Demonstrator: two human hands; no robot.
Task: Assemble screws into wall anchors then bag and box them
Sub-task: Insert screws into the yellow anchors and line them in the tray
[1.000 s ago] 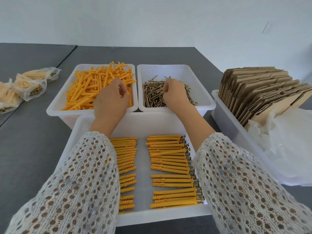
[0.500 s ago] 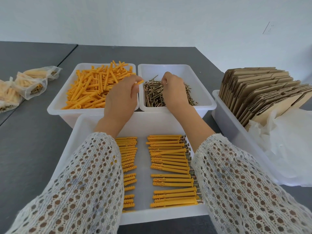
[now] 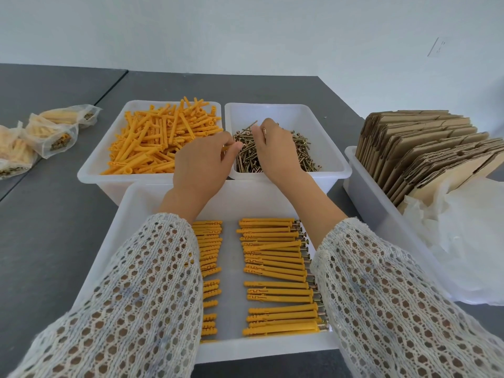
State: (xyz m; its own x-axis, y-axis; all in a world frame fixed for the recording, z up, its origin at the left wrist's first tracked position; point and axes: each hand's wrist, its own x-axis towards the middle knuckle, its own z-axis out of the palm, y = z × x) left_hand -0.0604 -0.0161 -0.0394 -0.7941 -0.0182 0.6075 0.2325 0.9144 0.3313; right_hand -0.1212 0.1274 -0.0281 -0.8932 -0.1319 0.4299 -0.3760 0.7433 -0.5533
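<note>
At the far left of the grey desk (image 3: 41,241) lie several clear bags (image 3: 51,133) already filled with yellow anchors and screws. Next along, a white bin (image 3: 94,174) holds a loose heap of yellow wall anchors (image 3: 161,140). The left hand (image 3: 201,165) is raised over the seam between this bin and its neighbour, its fingers (image 3: 234,145) curled together and pinching one yellow anchor, of which only a sliver shows at the fingertips. Just beside it, the right hand (image 3: 275,151) hangs over the second white bin (image 3: 335,170), fingers drawn together and pinching what looks like a single screw at their tips, above the pile of brass-coloured screws (image 3: 305,156) in that bin. The two hands are close, fingertips nearly meeting, but whether the held screw touches the held anchor cannot be told. Nearer the person, a larger white tray (image 3: 131,214) carries two rows of assembled anchors (image 3: 275,268) lying side by side, screw heads showing at the right ends of the right-hand row; the left row is partly hidden under a white knitted sleeve (image 3: 136,296). At the far right, another white bin (image 3: 381,222) holds flat cardboard boxes (image 3: 425,154) standing on edge, with crumpled clear plastic (image 3: 463,241) in front of them.
</note>
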